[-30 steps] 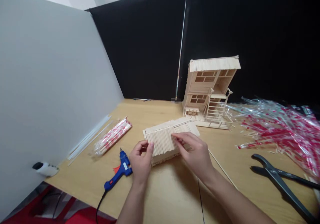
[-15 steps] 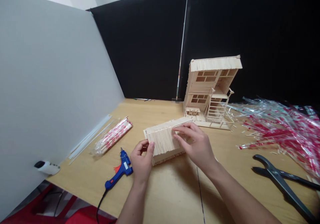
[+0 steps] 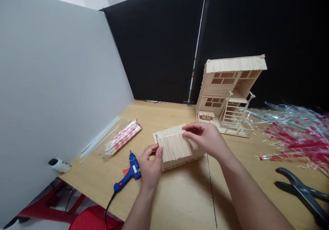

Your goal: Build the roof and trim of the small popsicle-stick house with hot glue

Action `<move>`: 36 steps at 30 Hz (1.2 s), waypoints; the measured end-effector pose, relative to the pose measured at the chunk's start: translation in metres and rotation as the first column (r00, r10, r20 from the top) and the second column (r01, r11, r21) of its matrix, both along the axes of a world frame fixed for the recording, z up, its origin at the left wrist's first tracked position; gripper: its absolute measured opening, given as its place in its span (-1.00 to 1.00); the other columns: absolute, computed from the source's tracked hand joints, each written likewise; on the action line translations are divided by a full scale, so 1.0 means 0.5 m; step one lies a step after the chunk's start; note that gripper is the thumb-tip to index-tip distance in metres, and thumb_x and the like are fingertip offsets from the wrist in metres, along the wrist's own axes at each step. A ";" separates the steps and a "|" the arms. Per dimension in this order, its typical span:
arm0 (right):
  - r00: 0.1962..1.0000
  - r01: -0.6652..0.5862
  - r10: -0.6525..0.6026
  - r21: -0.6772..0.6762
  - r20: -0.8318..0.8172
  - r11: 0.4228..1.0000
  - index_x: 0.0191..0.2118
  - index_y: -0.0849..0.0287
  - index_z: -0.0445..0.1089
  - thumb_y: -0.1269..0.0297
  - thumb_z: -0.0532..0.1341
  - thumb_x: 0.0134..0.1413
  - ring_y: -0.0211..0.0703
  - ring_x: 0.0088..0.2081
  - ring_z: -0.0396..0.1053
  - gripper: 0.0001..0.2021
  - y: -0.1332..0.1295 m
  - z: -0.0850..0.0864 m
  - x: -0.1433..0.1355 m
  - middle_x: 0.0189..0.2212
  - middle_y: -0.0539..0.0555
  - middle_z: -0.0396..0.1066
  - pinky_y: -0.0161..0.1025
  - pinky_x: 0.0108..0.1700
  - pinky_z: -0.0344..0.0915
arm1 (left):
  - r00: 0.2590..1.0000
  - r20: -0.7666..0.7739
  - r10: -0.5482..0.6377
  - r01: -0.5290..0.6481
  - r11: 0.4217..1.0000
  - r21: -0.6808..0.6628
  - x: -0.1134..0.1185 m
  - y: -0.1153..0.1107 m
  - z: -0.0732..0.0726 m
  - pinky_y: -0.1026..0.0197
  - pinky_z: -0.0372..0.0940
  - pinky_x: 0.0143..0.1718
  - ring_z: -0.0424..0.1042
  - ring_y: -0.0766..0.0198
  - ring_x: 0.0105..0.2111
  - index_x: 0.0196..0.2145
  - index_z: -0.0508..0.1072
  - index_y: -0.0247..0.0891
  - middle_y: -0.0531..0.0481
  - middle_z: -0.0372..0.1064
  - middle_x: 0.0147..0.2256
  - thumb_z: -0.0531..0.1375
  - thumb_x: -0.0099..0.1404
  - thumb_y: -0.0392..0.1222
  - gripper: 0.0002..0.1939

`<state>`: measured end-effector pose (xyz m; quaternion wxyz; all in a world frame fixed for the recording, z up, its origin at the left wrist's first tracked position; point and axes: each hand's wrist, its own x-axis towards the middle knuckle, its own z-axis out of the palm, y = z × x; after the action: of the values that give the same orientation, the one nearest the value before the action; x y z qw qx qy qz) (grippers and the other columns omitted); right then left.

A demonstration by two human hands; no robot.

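Observation:
A small model piece (image 3: 160, 133) built of thin pale wooden sticks lies at the middle of the table, with a slanted wooden stick panel (image 3: 173, 147) on its near side. My left hand (image 3: 151, 163) is closed at the panel's left edge, thumb on its face and fingers curled behind. At the panel's upper edge, right of its middle, my right hand (image 3: 205, 137) pinches with thumb and forefinger; its other fingers partly cover the right end. A blue hot glue gun (image 3: 131, 173) lies just left of my left hand, its nozzle pointing away.
Behind stands a two-storey stick house (image 3: 228, 96). Left lie a wrapped stick bundle (image 3: 124, 136), white glue sticks (image 3: 101, 139) and a white bottle (image 3: 63, 166). At right are crumpled plastic wrappers (image 3: 290, 134) and dark pliers (image 3: 300, 192). A black board (image 3: 154, 51) closes off the back.
The view has shifted, so everything sits further right. My right thumb and forefinger have come closer together at the panel's upper edge. My left hand keeps its place on the left edge.

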<state>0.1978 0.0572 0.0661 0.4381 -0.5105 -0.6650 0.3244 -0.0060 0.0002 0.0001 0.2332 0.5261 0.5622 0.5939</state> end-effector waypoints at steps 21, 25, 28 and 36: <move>1.000 -0.001 0.001 0.026 -0.011 1.000 -0.31 0.17 0.59 0.32 0.35 -0.03 -0.08 -0.28 0.52 -0.88 0.000 0.000 0.000 -0.34 0.11 0.59 -0.16 -0.21 0.43 | 0.977 -0.207 -0.040 0.054 0.997 0.061 -0.013 0.041 0.098 0.07 0.29 0.01 0.47 0.12 -0.13 -0.23 0.54 -0.20 -0.06 0.53 -0.21 0.28 0.21 -0.11 -0.81; 1.000 -0.021 0.021 0.022 0.000 1.000 -0.29 0.17 0.58 0.33 0.33 0.00 -0.09 -0.27 0.52 -0.88 0.000 0.001 0.004 -0.33 0.10 0.59 -0.17 -0.21 0.42 | 0.976 -0.213 -0.048 0.065 0.995 0.074 -0.013 0.040 0.098 0.06 0.28 0.03 0.47 0.12 -0.11 -0.22 0.54 -0.20 -0.06 0.53 -0.20 0.28 0.22 -0.11 -0.81; 0.999 -0.032 0.032 0.021 -0.013 0.999 -0.28 0.17 0.58 0.33 0.32 0.01 -0.09 -0.26 0.52 -0.87 0.000 0.001 0.005 -0.32 0.11 0.59 -0.17 -0.21 0.42 | 0.976 -0.213 -0.055 0.073 0.994 0.080 -0.012 0.039 0.096 0.06 0.28 0.04 0.46 0.12 -0.10 -0.21 0.54 -0.20 -0.06 0.53 -0.19 0.28 0.22 -0.11 -0.81; 1.000 -0.021 0.020 0.056 0.010 0.998 -0.30 0.16 0.58 0.33 0.31 0.02 -0.09 -0.28 0.52 -0.88 -0.002 0.001 0.004 -0.33 0.10 0.59 -0.17 -0.22 0.42 | 0.977 -0.210 -0.046 0.061 0.996 0.068 -0.009 0.037 0.102 0.01 0.28 0.04 0.47 0.09 -0.12 -0.24 0.55 -0.19 -0.07 0.53 -0.21 0.27 0.21 -0.10 -0.81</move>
<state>0.1998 0.0563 0.0668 0.4456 -0.4927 -0.6812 0.3076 -0.0103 0.0185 0.0510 0.1693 0.6086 0.5467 0.5496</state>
